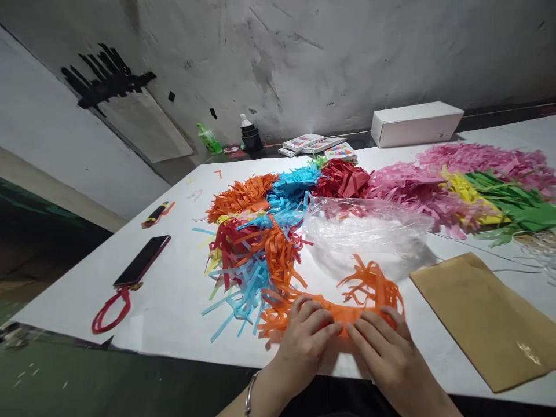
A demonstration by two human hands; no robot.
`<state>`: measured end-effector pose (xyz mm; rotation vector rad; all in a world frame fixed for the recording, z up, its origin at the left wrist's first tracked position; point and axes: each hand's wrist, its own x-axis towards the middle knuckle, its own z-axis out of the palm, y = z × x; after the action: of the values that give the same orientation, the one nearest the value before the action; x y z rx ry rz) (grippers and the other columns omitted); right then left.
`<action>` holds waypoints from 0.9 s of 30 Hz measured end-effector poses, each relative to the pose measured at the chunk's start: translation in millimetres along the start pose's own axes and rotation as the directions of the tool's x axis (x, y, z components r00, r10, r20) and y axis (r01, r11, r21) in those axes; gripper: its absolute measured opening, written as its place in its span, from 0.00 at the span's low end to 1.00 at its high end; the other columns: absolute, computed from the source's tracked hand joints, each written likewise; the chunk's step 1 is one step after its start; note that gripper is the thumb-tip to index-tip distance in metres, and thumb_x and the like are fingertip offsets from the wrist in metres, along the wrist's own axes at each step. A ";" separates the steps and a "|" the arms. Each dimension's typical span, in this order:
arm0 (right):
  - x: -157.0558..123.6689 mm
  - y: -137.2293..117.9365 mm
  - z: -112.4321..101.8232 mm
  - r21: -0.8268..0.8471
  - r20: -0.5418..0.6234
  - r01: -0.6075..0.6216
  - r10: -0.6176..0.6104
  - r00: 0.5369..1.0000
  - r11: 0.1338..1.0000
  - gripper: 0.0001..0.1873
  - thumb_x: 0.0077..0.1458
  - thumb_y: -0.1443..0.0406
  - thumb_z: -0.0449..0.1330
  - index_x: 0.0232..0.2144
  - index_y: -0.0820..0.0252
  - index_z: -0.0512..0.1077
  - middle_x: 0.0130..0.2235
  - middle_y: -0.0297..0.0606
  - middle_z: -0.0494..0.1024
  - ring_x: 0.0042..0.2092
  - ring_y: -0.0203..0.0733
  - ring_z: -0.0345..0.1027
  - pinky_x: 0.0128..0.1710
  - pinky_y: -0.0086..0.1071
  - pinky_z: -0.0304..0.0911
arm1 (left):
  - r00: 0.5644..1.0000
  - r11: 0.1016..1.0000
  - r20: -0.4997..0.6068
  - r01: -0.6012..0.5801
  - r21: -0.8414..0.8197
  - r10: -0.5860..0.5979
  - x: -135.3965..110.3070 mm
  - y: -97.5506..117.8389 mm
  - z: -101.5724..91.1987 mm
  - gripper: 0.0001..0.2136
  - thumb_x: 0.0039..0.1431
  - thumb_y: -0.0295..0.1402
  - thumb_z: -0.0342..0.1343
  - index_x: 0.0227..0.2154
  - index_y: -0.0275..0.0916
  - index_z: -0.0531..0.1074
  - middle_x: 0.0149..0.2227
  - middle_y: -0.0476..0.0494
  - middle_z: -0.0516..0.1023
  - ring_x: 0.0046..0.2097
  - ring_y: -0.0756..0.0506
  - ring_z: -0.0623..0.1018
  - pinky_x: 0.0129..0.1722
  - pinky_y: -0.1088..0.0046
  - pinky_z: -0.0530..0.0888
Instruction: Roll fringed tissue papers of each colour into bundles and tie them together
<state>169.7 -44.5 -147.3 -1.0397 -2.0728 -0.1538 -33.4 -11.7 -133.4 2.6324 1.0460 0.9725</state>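
An orange tissue-paper fringe (347,314) stretches along the table's near edge, its cut strips fanning out at both ends. My left hand (306,336) has its fingers closed on the left part of the band. Close beside it, my right hand (384,341) grips the same band, with fingers bent over its edge. The thumbs of both hands nearly meet at the middle. Just beyond my left hand lies a heap of cut fringes in orange, red and light blue (249,284). A clear plastic bag (367,226) rests past the band.
Fringe bundles in orange (241,197), blue (293,188), dark red (343,179), pink (408,188), yellow (473,197) and green (516,200) line the back. A brown envelope (486,318) lies right. Left are a phone (143,260) and a cutter (155,214). A white box (417,124) stands behind.
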 end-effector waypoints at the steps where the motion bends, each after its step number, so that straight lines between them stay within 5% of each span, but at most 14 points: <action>1: -2.5 0.6 3.6 -0.007 0.025 0.016 -0.016 1.000 1.000 0.15 0.64 0.75 0.50 0.44 0.63 0.75 0.37 0.39 0.81 0.46 0.44 0.72 0.60 0.46 0.52 | 1.000 1.000 0.011 0.003 0.004 -0.003 -0.9 0.0 0.5 0.12 0.72 0.29 0.45 0.39 0.40 0.75 0.34 0.47 0.79 0.40 0.46 0.72 0.53 0.59 0.62; 10: -28.4 17.1 1.1 -0.013 0.072 -0.121 0.122 0.990 0.993 0.16 0.66 0.72 0.47 0.42 0.60 0.74 0.43 0.41 0.80 0.49 0.46 0.70 0.59 0.46 0.52 | 0.985 0.996 0.165 0.043 0.075 -0.054 -13.1 -2.2 -1.9 0.08 0.66 0.25 0.52 0.42 0.42 0.75 0.37 0.46 0.78 0.41 0.45 0.73 0.54 0.57 0.62; 16: -13.6 18.7 9.5 -0.257 0.090 -0.228 0.258 0.962 0.939 0.14 0.65 0.69 0.50 0.28 0.58 0.69 0.31 0.38 0.74 0.38 0.45 0.68 0.50 0.46 0.52 | 0.972 0.969 0.137 0.164 0.184 -0.191 1.2 -1.0 1.1 0.10 0.65 0.26 0.50 0.30 0.39 0.72 0.32 0.47 0.76 0.36 0.44 0.73 0.48 0.58 0.63; 21: -2.3 23.2 20.2 -0.419 0.050 -0.275 0.324 0.945 0.865 0.17 0.65 0.68 0.50 0.23 0.57 0.68 0.25 0.37 0.69 0.31 0.46 0.63 0.41 0.45 0.52 | 0.916 0.869 0.197 0.239 0.432 -0.350 16.4 -5.0 7.4 0.10 0.64 0.28 0.53 0.26 0.38 0.73 0.29 0.45 0.76 0.35 0.42 0.73 0.43 0.56 0.63; 27: 1.1 19.6 14.9 -0.417 0.013 -0.314 0.351 0.936 0.853 0.15 0.66 0.65 0.51 0.28 0.59 0.70 0.29 0.40 0.74 0.34 0.48 0.66 0.45 0.49 0.53 | 0.870 0.855 0.292 0.237 0.461 -0.398 25.4 -6.4 6.0 0.11 0.63 0.32 0.58 0.25 0.38 0.75 0.29 0.44 0.78 0.35 0.41 0.75 0.41 0.58 0.64</action>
<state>174.5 -24.7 -161.1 -1.6759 -1.9414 -0.3839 -19.4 10.5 -127.2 2.6482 1.6582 0.1631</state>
